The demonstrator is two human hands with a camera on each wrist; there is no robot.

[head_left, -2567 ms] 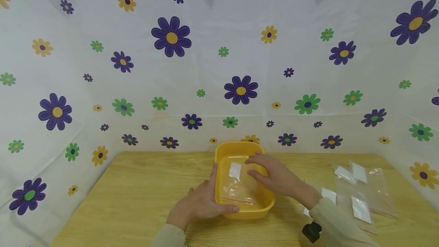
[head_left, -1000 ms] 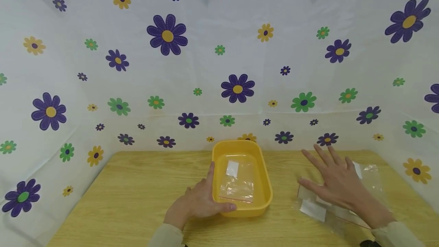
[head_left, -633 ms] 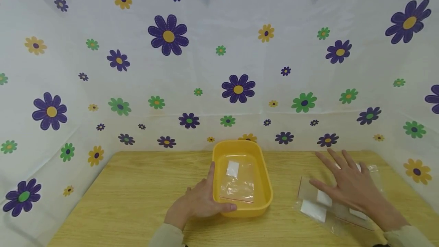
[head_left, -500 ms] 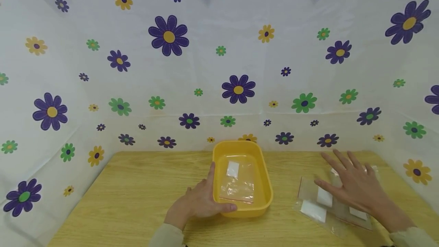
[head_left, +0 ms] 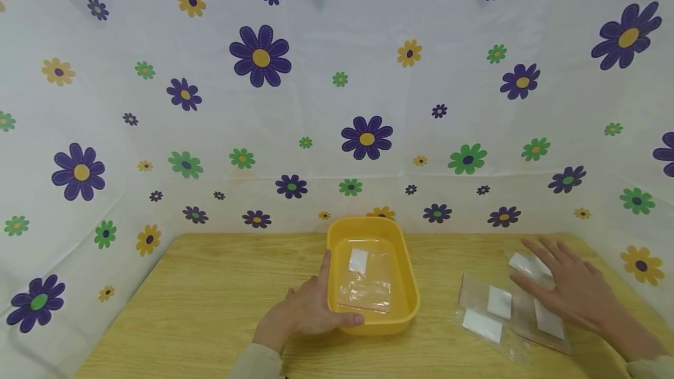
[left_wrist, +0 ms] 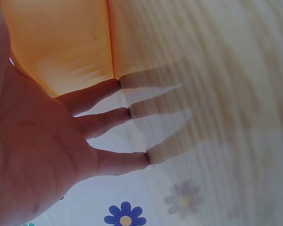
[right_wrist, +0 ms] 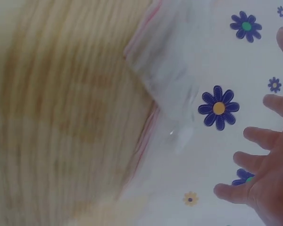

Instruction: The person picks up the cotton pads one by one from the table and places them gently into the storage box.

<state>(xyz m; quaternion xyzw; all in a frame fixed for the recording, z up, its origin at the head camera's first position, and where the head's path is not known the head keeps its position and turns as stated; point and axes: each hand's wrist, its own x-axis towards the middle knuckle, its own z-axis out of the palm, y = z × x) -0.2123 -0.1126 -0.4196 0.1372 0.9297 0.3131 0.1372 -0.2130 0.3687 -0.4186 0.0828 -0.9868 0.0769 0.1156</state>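
Observation:
My left hand [head_left: 302, 314] rests against the left side of a yellow plastic tray [head_left: 412, 303], its thumb over the near rim. In the left wrist view its fingers are straight, tips on the tabletop. Inside the tray lies a clear zip bag [head_left: 363, 294] with a white rectangle in it. My right hand [head_left: 571, 288], fingers spread, hovers over or touches several clear zip bags at the right; contact cannot be told. Among these, one bag with a white piece [head_left: 499, 302] and another with a white piece [head_left: 481, 325] overlap. The hand partly hides the far bags.
The wooden table [head_left: 226, 285] carries the tray in its middle and the bags at its right side. A white flower-print curtain [head_left: 316, 104] stands behind the table and along both sides.
My right hand has left the tray and moved right to the bags, then farther right across them, uncovering the nearer ones. The bags lie differently than before. My left hand stays at the tray.

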